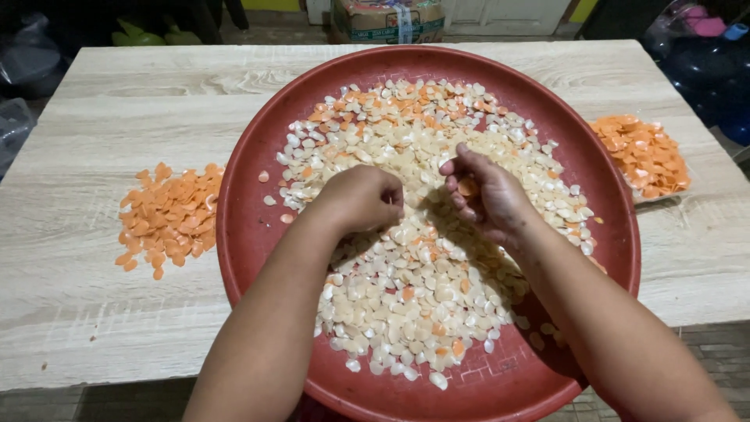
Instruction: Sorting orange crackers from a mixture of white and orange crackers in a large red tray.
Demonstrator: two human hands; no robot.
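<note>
Pale wood-grain counter (117, 101) under the red tray (250, 203); left hand (361, 199) clenched over it, right hand (488, 195) pinching an orange chip (467, 187); cardboard box (387, 19) behind.

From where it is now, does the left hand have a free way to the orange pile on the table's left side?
Probably yes. The left hand is over the red tray, and only the tray's low rim and bare table lie between it and the orange pile.

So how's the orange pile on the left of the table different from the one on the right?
The left orange pile lies loose and scattered on the bare wooden table; the right orange pile sits heaped more tightly, seemingly on a clear sheet or bag. The left one lies nearer the camera, the right one farther back. Both flank the red tray and hold small flat orange pieces.
</note>
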